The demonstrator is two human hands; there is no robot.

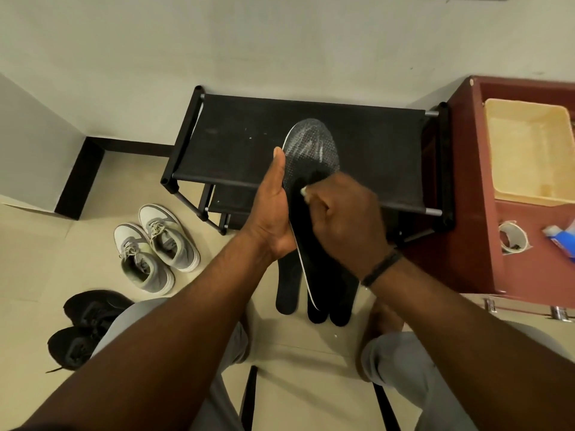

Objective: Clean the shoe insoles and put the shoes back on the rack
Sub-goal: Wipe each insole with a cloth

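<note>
The insole (306, 169) we are cleaning is up in front of us over the black shoe rack (373, 144), held lengthwise with its toe end pointing away and whitish smears across that toe end.

Starting at the left edge of the floor (93, 244), we see a pair of black shoes (84, 325) near our left knee. Just beyond them, towards the rack, a pair of grey and white sneakers (155, 247) lies side by side with the laces up.

Our left hand (272, 209) cradles the insole from its left edge: the thumb runs straight up along that edge, the palm sits under the middle part, and the heel end sticks out below the hand towards us. Our right hand (342, 213) is curled in a fist against the insole's middle, just right of the left hand, pinching something small and white (303, 191) against the surface; we cannot tell what it is. A dark band (381, 269) circles that wrist.

Under the hands, three more dark insoles (311, 293) lie on the floor at the rack's front edge.

Right of the rack stands a dark red cabinet (466, 237), and on its top are a cream tub (529, 150), a roll of tape (511, 237) and a blue and white tube (560, 237) near the right edge.
</note>
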